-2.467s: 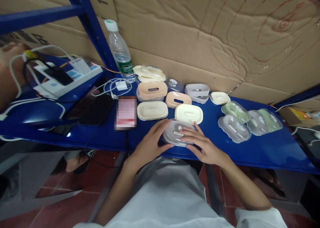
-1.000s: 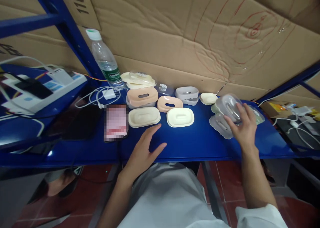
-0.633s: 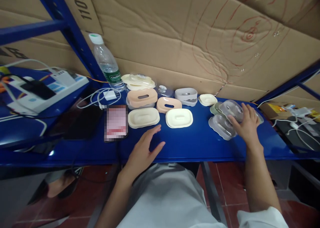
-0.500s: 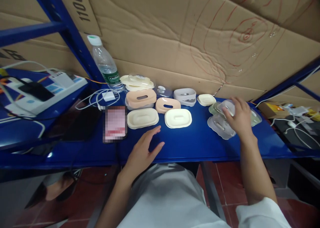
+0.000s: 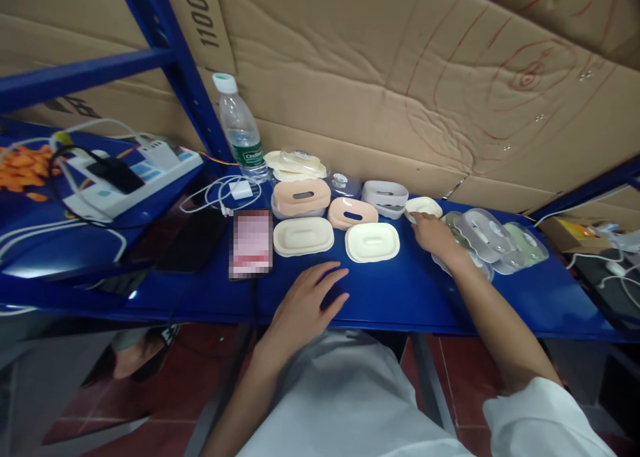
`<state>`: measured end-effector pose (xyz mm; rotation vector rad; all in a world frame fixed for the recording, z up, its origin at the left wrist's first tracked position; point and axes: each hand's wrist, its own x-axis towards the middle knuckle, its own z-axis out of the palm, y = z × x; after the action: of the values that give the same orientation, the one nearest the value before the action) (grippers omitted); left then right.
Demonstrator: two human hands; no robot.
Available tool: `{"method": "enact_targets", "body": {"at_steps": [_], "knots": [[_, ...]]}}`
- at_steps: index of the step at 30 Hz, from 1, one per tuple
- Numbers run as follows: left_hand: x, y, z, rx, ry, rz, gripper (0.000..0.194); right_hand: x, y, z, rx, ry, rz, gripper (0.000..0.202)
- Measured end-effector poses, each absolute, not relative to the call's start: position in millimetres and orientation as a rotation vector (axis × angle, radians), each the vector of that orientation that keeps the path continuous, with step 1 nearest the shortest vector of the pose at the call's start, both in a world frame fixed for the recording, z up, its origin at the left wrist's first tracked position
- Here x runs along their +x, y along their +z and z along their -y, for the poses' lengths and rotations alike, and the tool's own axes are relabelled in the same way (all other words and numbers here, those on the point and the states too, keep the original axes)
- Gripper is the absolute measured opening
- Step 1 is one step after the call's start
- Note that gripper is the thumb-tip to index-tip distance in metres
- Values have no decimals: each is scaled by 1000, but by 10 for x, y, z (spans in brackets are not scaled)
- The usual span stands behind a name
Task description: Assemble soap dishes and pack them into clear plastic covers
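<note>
My right hand (image 5: 434, 235) reaches to the back of the blue table, its fingers bent over the near edge of a small cream oval dish (image 5: 424, 205). Under and beside that wrist lie several translucent plastic covers (image 5: 485, 233), overlapping in a heap. My left hand (image 5: 313, 303) hovers low near the front edge, fingers apart and holding nothing. Just beyond it are a beige oval piece (image 5: 303, 237) and a cream oval piece (image 5: 373, 242), each with a raised middle. Behind them stand peach slotted boxes (image 5: 353, 214) and grey slotted boxes (image 5: 385, 199).
A water bottle (image 5: 241, 133) stands at the back left, beside cream pieces (image 5: 295, 165) and a dark blue cover (image 5: 346, 185). A phone (image 5: 251, 243), a white cable with charger (image 5: 241, 189) and a power strip (image 5: 145, 183) lie left. Cardboard (image 5: 345, 77) walls the back.
My right hand has left the translucent covers and moved left to the small cream dish. A cover it had been on now lies on the heap. The view has shifted slightly left.
</note>
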<state>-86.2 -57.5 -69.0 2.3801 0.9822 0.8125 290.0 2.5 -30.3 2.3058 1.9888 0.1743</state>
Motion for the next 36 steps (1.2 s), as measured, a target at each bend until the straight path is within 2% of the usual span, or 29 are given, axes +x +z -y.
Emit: {"method": "enact_targets", "body": {"at_steps": [4,9,14,18,22,27,29,32,34,36], "knots": [[-816,-680,567,2464,781,-994,40,2972,-372,213,2252,93,-2175,49],[-579,-624,537,2659,724,-980,45,3007,-415,300,2276,46,-2308,44],[-374,-541,476,2772,703,-967,19,3005,-420,298,2315,49,-2393,40],[-473,-365,358,2743,894,-963,19,3021,-413,317,2278,35,-2486,40],[-706,-109,35,2674,1084,-1217,21,2993,-404,364,2142,-41,-2614,37],[-775,-13,-448,2546,925,-1599,20,2787,-376,496,1915,-148,-2814,30],[-704,-63,-538,2475,851,-1661,23,2632,-337,581,1807,-213,-2914,30],[-581,-163,-505,2508,883,-1647,41,2363,-251,729,1618,-380,-3055,35],[-521,-225,-402,2658,871,-1462,55,2221,-205,825,1518,-492,-3124,38],[-477,-274,-286,2773,780,-1239,57,2150,-193,915,1550,-516,-3149,39]]}}
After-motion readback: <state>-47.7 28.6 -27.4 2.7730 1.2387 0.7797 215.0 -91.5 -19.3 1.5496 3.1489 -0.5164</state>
